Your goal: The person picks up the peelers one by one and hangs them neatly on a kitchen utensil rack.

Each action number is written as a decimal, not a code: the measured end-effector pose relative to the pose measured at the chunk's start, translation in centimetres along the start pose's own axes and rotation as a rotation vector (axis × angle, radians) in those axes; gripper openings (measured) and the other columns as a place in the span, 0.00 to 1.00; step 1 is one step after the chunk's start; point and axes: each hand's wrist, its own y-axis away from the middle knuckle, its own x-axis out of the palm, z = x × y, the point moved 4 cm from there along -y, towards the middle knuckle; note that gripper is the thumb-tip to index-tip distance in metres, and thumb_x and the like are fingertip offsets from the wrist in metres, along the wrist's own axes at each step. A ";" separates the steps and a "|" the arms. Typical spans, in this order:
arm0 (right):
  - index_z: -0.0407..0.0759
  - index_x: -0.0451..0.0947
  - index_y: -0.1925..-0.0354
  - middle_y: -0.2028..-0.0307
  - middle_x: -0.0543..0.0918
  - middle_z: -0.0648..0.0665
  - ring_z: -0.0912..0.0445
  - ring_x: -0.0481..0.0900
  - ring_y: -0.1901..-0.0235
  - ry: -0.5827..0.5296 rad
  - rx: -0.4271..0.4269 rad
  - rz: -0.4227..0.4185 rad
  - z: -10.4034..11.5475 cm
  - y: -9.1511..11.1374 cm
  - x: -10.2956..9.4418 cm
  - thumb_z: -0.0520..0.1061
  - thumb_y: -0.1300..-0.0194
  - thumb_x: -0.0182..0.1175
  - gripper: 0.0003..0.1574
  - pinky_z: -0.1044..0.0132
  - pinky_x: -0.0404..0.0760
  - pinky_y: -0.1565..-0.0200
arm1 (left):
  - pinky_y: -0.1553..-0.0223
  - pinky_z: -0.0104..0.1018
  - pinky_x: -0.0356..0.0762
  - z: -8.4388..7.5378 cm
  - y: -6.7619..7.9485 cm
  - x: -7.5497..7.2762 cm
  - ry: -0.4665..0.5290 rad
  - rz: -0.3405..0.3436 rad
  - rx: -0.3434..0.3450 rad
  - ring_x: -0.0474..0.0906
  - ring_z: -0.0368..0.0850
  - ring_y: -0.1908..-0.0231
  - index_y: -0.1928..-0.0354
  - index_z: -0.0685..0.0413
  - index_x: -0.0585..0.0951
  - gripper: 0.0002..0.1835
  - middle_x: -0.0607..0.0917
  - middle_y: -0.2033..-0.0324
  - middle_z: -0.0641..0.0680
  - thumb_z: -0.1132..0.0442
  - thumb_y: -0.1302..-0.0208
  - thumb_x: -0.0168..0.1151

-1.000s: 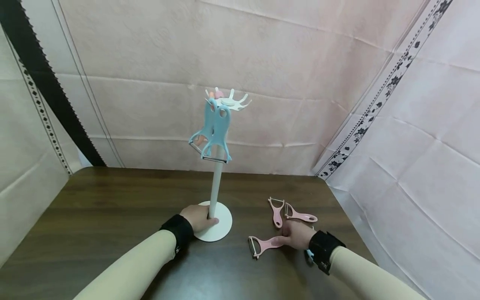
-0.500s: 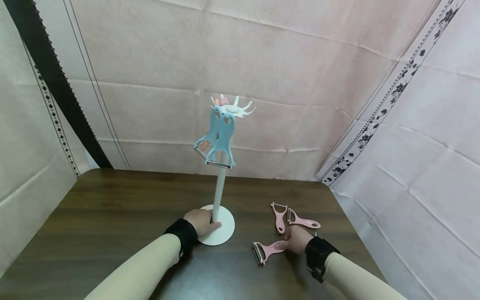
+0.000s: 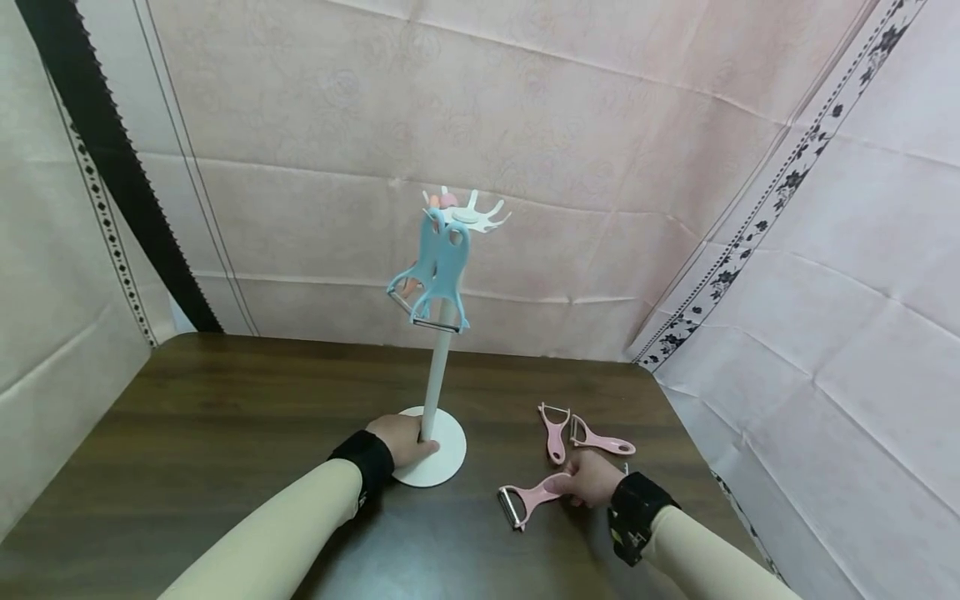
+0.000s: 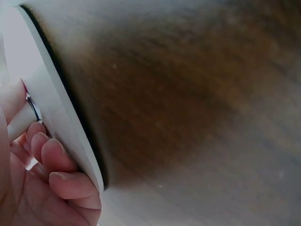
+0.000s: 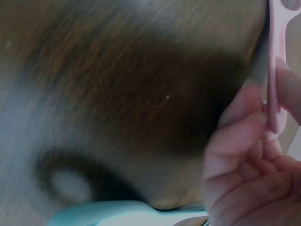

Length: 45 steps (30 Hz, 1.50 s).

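Observation:
In the head view my left hand [image 3: 401,439] holds the lower pole of a white stand [image 3: 435,387], down by its round base. The left wrist view has its fingers [image 4: 70,186] curled at the base [image 4: 56,99], around the pole. Two light-blue peelers [image 3: 450,271] hang by their handle holes from the stand's hooks. At the right, my right hand [image 3: 592,477] pinches the handle end of a pink peeler [image 3: 534,496], whose blade head points left. In the right wrist view thumb and fingers are on that pink handle [image 5: 276,75].
Two more pink peelers [image 3: 555,435] lie just beyond the right hand. A light-blue peeler [image 5: 113,214] lies on the table below that hand in the right wrist view. Behind the brown wooden table [image 3: 247,433] hang pale cloths. Orange and pink pieces show among the stand's hooks.
The head view has shifted slightly. The right hand has moved a little on the pink peeler's handle, and the blue peeler under its wrist is now mostly hidden. The left hand keeps its hold.

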 end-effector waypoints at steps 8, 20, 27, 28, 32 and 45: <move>0.35 0.69 0.70 0.85 0.80 0.50 0.60 0.77 0.86 -0.260 -0.010 0.016 0.9 0.0 -0.6 0.42 0.43 0.66 0.16 0.70 0.71 0.85 | 0.58 0.49 0.80 -0.1 -0.4 0.3 0.024 0.009 -0.001 0.79 0.45 0.67 0.49 0.55 0.80 0.24 0.88 0.63 0.54 0.45 0.39 0.60; 0.28 0.73 0.56 0.69 0.83 0.45 0.52 0.79 0.69 -0.491 -0.080 0.045 3.3 -1.1 -3.1 0.36 0.40 0.62 0.16 0.68 0.78 0.71 | 0.55 0.51 0.79 0.4 -0.7 0.9 0.032 0.034 -0.032 0.79 0.45 0.66 0.48 0.54 0.80 0.25 0.88 0.62 0.54 0.44 0.40 0.61; 0.34 0.77 0.56 0.67 0.81 0.47 0.57 0.73 0.74 -0.412 -0.096 -0.106 6.3 -2.6 -7.2 0.45 0.35 0.60 0.15 0.69 0.70 0.75 | 0.55 0.51 0.79 0.6 -0.6 0.7 0.026 0.035 -0.037 0.78 0.45 0.67 0.49 0.53 0.80 0.24 0.88 0.63 0.53 0.44 0.40 0.61; 0.35 0.77 0.57 0.67 0.82 0.47 0.58 0.72 0.75 -0.381 -0.107 -0.132 6.8 -2.9 -7.8 0.46 0.34 0.59 0.15 0.70 0.69 0.76 | 0.55 0.51 0.79 0.6 -0.6 0.7 0.029 0.034 -0.035 0.78 0.45 0.67 0.50 0.54 0.80 0.24 0.88 0.63 0.53 0.44 0.40 0.61; 0.34 0.73 0.54 0.70 0.84 0.43 0.56 0.78 0.76 -0.347 -0.177 -0.191 9.4 -4.0 -10.2 0.45 0.32 0.56 0.15 0.71 0.75 0.77 | 0.55 0.52 0.79 0.5 -0.5 0.7 0.045 0.036 -0.028 0.78 0.46 0.67 0.50 0.54 0.80 0.24 0.88 0.64 0.53 0.45 0.40 0.62; 0.37 0.61 0.56 0.72 0.80 0.46 0.58 0.80 0.75 -0.564 -0.298 -0.390 19.2 -6.4 -15.7 0.37 0.31 0.53 0.11 0.73 0.82 0.70 | 0.51 0.55 0.77 0.7 -0.9 0.9 0.032 0.036 -0.028 0.79 0.47 0.64 0.49 0.52 0.80 0.24 0.88 0.61 0.53 0.44 0.40 0.61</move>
